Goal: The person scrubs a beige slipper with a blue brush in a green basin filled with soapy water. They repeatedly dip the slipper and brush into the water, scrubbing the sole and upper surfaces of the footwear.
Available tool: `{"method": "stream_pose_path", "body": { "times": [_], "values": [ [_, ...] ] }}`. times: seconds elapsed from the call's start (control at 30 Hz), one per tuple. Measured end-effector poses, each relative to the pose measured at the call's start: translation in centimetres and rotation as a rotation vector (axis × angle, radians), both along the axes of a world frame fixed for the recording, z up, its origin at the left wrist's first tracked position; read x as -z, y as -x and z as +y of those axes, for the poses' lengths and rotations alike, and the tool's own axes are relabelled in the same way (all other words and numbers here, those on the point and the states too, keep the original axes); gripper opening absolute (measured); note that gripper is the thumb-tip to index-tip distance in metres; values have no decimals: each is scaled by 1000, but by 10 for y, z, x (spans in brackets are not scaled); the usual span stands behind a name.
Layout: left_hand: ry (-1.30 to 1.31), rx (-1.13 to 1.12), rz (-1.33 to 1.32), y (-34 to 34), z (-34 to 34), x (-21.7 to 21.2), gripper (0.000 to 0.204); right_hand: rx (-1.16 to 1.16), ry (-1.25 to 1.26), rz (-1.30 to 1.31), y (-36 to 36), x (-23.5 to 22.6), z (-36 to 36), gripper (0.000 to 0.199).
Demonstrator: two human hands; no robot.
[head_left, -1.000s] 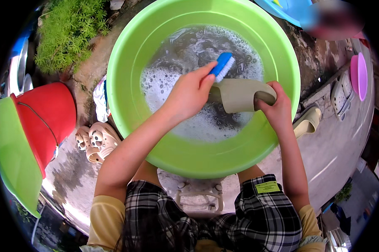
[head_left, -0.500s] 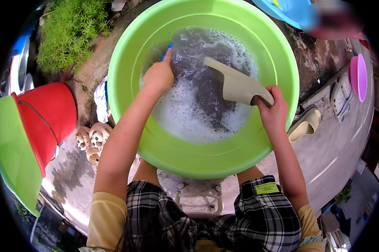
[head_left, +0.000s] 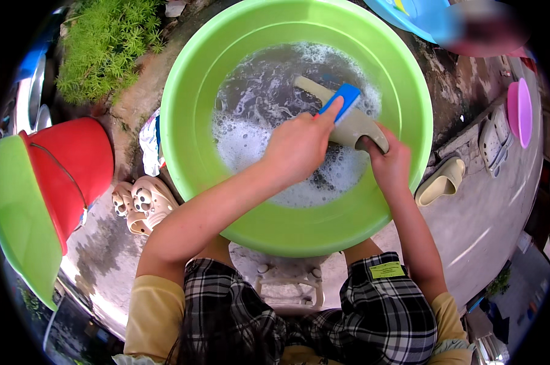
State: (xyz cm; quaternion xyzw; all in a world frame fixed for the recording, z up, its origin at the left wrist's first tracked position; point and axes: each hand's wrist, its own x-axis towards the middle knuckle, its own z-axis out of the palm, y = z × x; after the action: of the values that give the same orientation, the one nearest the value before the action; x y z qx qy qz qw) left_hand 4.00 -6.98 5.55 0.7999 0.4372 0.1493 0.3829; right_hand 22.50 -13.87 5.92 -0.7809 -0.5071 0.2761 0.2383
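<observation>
Over the large green basin (head_left: pixel 287 234), my right hand (head_left: pixel 392 159) grips a beige slipper (head_left: pixel 355 129) by its toe end. The slipper is tilted, its heel end pointing up and left above grey, foamy water (head_left: pixel 250 91). My left hand (head_left: pixel 300 145) is closed round a blue scrubbing brush (head_left: pixel 348 94), index finger stretched along its back. The brush lies against the slipper's upper; its bristles are hidden.
A matching beige slipper (head_left: pixel 442 181) lies right of the basin, near a grey clog (head_left: pixel 494 143) and a purple basin (head_left: pixel 521 112). Left are light clogs (head_left: pixel 153 198), a red bucket (head_left: pixel 74 164) and a green container (head_left: pixel 22 213). A blue basin (head_left: pixel 402 15) stands far right.
My left hand has brought the blue brush from the basin's left side, across to the right, onto the slipper. My right hand keeps hold of the slipper, which has shifted slightly.
</observation>
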Motion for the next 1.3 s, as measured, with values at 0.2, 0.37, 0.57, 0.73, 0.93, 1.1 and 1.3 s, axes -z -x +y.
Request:
{"method": "stream_pose_path", "body": {
  "times": [0.2, 0.37, 0.57, 0.73, 0.93, 1.1, 1.3],
  "values": [
    [-89, -6, 57, -3, 5, 14, 50, -24, -37, 55, 4, 4, -2, 30],
    [-56, 124, -37, -19, -40, -18, 47, -89, 166, -44, 5, -11, -1, 32],
    [181, 28, 23, -19, -11, -16, 52, -142, 17, 13, 5, -1, -7, 36],
    [213, 87, -85, -27, -27, -22, 56, -159, 77, -24, 12, -3, -5, 37],
    [366, 60, -104, -27, -41, -28, 56, -177, 54, -90, 5, 4, -7, 38],
    [340, -104, -73, -26, -9, -19, 58, -213, -63, -31, 15, 1, -8, 41],
    [275, 72, -50, -28, -33, -25, 58, -207, -47, -75, 12, 9, -14, 42]
  ]
}}
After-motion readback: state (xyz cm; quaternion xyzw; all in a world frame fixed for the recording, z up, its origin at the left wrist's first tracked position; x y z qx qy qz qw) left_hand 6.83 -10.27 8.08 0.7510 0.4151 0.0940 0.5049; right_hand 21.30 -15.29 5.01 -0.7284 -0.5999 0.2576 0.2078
